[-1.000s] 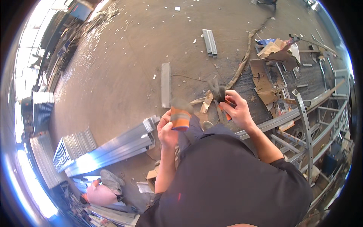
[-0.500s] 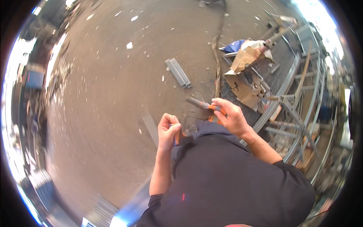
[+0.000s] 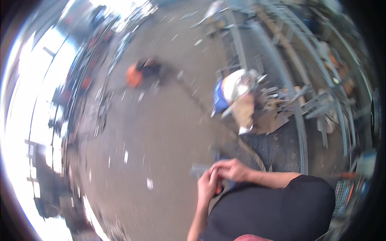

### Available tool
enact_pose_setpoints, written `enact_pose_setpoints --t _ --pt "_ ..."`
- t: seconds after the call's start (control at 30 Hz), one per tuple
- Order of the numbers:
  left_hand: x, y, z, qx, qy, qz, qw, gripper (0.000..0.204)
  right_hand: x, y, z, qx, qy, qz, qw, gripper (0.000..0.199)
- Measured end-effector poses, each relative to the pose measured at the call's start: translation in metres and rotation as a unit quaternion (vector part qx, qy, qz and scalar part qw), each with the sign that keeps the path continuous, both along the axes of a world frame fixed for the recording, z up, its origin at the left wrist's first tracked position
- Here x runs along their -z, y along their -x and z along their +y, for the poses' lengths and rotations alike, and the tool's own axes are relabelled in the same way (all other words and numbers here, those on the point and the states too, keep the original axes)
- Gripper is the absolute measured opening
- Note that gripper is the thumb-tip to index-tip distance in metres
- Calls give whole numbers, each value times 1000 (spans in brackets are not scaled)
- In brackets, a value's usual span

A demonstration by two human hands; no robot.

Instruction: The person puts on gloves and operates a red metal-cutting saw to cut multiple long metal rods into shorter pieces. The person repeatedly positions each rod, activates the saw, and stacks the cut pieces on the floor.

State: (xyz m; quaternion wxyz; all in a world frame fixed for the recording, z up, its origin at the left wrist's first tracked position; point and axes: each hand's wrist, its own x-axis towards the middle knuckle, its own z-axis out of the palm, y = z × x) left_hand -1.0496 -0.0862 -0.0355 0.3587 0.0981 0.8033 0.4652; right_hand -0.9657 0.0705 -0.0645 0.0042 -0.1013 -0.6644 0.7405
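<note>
My left hand (image 3: pixel 206 186) and my right hand (image 3: pixel 234 170) meet in front of my body, fingers closed and touching. Just under them shows part of an orange-and-dark tool (image 3: pixel 219 188); its kind is blurred, and which hand grips it I cannot tell. Whatever lies between the fingertips is hidden. On the floor past my left fingers, short grey metal pieces (image 3: pixel 198 169) are partly covered by the hands.
Ahead to the right lie a blue-and-white bag (image 3: pixel 231 90), torn cardboard (image 3: pixel 244 111) and metal scraps. Long metal rails (image 3: pixel 299 124) run along the right side. A cable (image 3: pixel 251 150) crosses the floor. An orange object (image 3: pixel 134 75) stands farther off at the left.
My hands have come together from apart. The orange-handled tool, plain in my right hand before, is now mostly hidden. My view has turned, shifting the floor and bag across the picture.
</note>
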Motion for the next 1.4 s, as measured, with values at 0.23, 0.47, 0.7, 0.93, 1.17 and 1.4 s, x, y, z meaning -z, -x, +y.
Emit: enact_pose_setpoints --t 0.23,0.47,0.7,0.93,1.17,1.4 --pt "-53 223 128 155 -20 -54 986 30 -53 191 112 143 -165 53 974 35" --pt "-52 386 276 271 -246 -72 928 32 -107 313 209 295 -450 275 797 31" --pt "-63 601 354 411 -182 -33 893 31 -91 496 249 291 -487 14 823 16" --pt "-58 760 452 676 -202 86 703 29 -51 664 357 245 -184 -136 942 50" --pt "-42 904 604 698 -145 -81 697 28 -13 813 504 327 350 82 874 30" --pt "-5 1038 803 667 -84 -109 732 32 -10 969 727 205 188 50 959 27"
